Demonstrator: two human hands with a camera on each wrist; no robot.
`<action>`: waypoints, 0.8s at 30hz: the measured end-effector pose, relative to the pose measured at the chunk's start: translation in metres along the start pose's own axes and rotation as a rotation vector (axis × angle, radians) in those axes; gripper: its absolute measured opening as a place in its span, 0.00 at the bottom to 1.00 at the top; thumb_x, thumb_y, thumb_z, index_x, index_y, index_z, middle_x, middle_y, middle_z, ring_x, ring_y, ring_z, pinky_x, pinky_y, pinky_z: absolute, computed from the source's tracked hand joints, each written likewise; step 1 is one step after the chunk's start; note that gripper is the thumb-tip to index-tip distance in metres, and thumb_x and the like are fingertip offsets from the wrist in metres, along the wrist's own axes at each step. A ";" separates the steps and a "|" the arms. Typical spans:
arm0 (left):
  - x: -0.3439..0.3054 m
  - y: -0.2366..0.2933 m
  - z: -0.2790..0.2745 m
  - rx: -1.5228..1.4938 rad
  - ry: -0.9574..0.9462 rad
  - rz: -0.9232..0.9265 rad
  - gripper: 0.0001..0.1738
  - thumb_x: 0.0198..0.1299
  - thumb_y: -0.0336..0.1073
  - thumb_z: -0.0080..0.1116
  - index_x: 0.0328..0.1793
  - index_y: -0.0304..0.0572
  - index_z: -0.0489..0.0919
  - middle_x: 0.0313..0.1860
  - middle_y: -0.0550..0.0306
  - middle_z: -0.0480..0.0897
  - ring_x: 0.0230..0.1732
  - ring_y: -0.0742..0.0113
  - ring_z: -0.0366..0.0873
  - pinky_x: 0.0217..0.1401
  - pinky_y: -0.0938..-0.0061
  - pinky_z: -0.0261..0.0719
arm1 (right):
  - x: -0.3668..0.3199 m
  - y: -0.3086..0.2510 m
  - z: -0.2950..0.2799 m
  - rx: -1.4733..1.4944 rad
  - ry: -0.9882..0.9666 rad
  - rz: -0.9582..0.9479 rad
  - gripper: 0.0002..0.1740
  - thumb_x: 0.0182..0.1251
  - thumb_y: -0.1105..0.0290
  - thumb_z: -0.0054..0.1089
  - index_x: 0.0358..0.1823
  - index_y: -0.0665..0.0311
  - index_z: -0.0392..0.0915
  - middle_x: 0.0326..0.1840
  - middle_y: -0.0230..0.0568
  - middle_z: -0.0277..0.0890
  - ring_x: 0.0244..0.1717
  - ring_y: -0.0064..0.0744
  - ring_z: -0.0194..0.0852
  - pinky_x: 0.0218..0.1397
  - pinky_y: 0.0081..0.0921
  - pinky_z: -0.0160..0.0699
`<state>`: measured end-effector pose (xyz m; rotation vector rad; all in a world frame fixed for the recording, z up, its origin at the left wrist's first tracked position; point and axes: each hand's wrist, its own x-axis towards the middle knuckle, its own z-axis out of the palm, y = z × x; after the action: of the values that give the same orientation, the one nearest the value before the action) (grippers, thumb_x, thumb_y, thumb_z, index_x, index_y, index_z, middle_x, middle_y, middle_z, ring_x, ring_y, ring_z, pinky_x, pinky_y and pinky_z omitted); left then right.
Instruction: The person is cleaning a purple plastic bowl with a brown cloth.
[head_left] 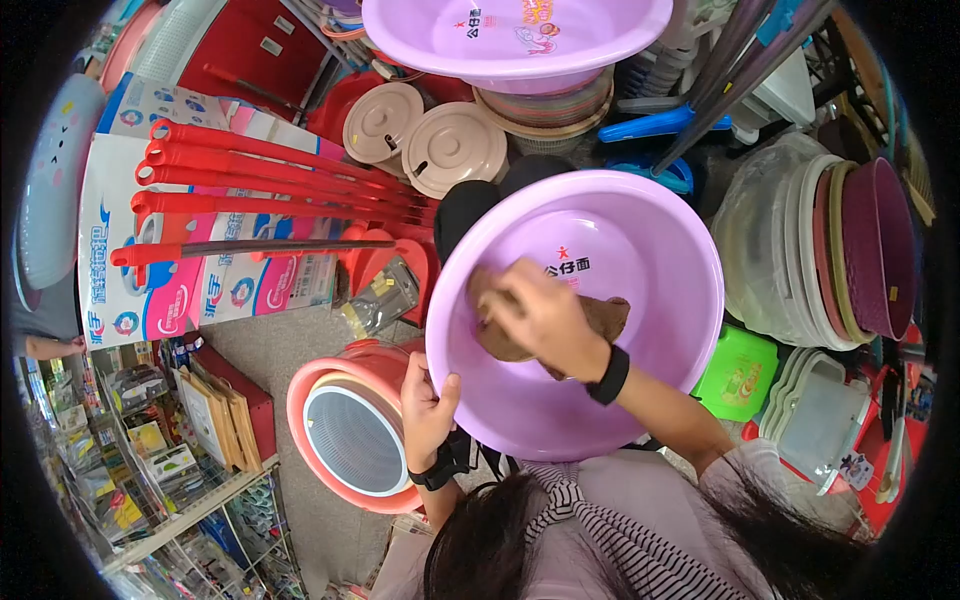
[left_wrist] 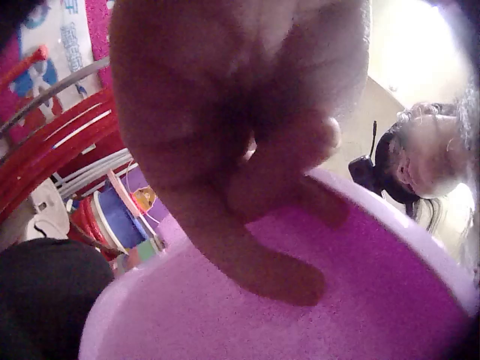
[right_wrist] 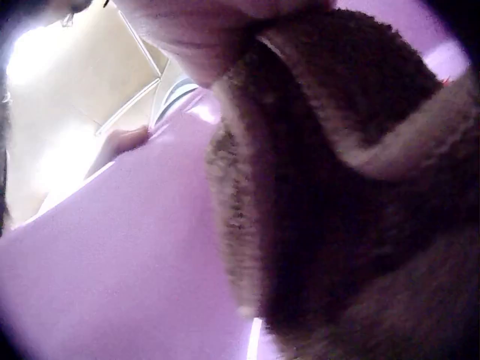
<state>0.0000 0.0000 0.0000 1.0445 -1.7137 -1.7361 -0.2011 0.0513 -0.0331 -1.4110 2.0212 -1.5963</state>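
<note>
A large light purple basin [head_left: 655, 395] with printed characters on its inner bottom is held tilted in front of the person's body. My left hand [head_left: 427, 418] grips its near left rim, with the thumb at the edge. Inside the basin, my right hand [head_left: 560, 325] holds a brown towel [head_left: 606, 318] against the left part of the inner wall. Thick, fuzzy and folded, the towel [right_wrist: 315, 225] hangs from the fingers in the right wrist view, partly hiding them. The left wrist view shows the left hand [left_wrist: 240, 150] close up over the purple rim.
Red-handled tools [head_left: 280, 200] and cartons [head_left: 120, 250] stand at the left. Coral basins with a grey strainer [head_left: 355, 440] sit below them. Another purple basin [head_left: 600, 50] tops a stack ahead. Nested tubs [head_left: 870, 250] and a green plastic item [head_left: 738, 375] are at the right.
</note>
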 end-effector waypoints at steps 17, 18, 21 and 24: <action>-0.003 0.005 0.004 -0.086 -0.089 -0.084 0.12 0.68 0.35 0.57 0.47 0.40 0.65 0.31 0.62 0.76 0.16 0.84 0.66 0.15 0.87 0.61 | -0.001 0.018 -0.010 -0.036 -0.055 0.092 0.05 0.63 0.72 0.61 0.39 0.64 0.80 0.35 0.49 0.74 0.32 0.54 0.77 0.34 0.43 0.78; -0.005 0.003 0.003 -0.099 -0.092 -0.116 0.12 0.68 0.32 0.58 0.46 0.39 0.65 0.29 0.61 0.77 0.16 0.84 0.67 0.14 0.87 0.61 | 0.007 0.026 -0.014 -0.080 0.050 0.187 0.06 0.63 0.72 0.61 0.39 0.64 0.80 0.34 0.50 0.75 0.33 0.54 0.78 0.34 0.43 0.77; -0.010 0.000 0.005 -0.095 -0.062 -0.155 0.11 0.68 0.32 0.57 0.46 0.39 0.65 0.29 0.61 0.77 0.16 0.84 0.67 0.15 0.87 0.62 | 0.015 0.028 -0.027 -0.137 0.173 0.238 0.06 0.64 0.71 0.60 0.38 0.66 0.79 0.34 0.51 0.75 0.32 0.53 0.78 0.33 0.42 0.76; -0.006 0.004 0.005 -0.082 -0.102 -0.161 0.11 0.68 0.32 0.57 0.46 0.38 0.66 0.29 0.61 0.77 0.16 0.84 0.66 0.16 0.86 0.62 | 0.005 0.018 -0.009 -0.178 -0.015 0.061 0.04 0.63 0.72 0.59 0.36 0.64 0.79 0.35 0.45 0.75 0.29 0.49 0.78 0.31 0.41 0.78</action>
<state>-0.0015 0.0075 0.0045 1.1012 -1.6416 -1.9743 -0.2191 0.0522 -0.0425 -1.3996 2.2226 -1.4070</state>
